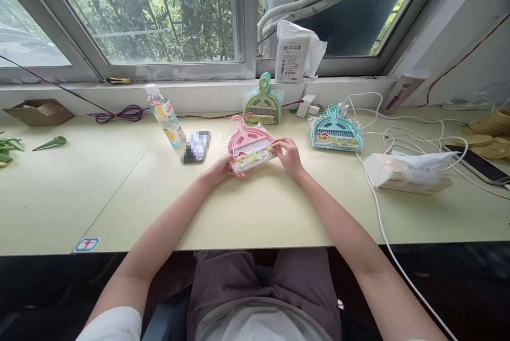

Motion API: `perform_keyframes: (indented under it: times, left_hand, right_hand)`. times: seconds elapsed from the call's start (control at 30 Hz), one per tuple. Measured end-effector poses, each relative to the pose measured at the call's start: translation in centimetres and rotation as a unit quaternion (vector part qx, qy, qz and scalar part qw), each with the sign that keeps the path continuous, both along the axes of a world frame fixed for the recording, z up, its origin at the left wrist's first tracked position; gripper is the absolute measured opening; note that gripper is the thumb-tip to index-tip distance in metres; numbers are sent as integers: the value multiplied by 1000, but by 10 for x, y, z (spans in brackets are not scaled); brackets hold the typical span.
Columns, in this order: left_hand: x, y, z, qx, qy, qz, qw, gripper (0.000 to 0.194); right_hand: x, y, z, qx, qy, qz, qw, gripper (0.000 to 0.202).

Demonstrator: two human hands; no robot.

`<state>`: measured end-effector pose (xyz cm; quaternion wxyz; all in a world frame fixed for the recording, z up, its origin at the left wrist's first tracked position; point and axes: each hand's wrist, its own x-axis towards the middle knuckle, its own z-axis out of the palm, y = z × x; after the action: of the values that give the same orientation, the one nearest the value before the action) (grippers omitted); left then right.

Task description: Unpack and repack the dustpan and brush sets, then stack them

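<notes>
- Over the near part of the counter point(239, 213), the hands sit apart, one at each side of the pink dustpan-and-brush set point(249, 136); level wrists would keep it from twisting.
- The left hand point(223, 168) grips its lower left corner; this hold is best kept firm but light, so the bristles don't bend.
- The right hand point(290, 158) pinches the right end, perhaps only the clear wrapper (glare blurs the film there); a gentle pinch seems wise, since thin film tears easily.
- The bottle point(165, 115) stands left, so elbow room matters.
- Beyond, the green set point(262, 106) leans near the sill; a short reach avoids nudging it.
</notes>
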<state>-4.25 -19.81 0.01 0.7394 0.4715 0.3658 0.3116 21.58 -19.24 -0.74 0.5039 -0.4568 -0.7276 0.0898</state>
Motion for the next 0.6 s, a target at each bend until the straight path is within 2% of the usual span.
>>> perform_keyframes:
  times: [0.2, 0.27, 0.4, 0.5, 0.6]
  left_hand:
    - [-1, 0, -2, 22, 1, -28, 999, 47]
    - [-1, -2, -1, 31, 7, -37, 999, 48]
    - [3, -6, 5, 41, 13, -28, 999, 51]
    - [6, -8, 7, 40, 2, -7, 999, 51]
    - [10, -10, 8, 55, -3, -2, 998, 56]
  right_hand:
    - [-7, -2, -5, -14, 37, -6, 999, 12]
    - [-7, 0, -7, -33, 74, -4, 997, 23]
    - [-3, 10, -17, -169, 162, 30, 972, 58]
    - [0, 18, -25, -244, 206, 63, 945, 63]
    - [2, 21, -29, -245, 227, 38, 942, 60]
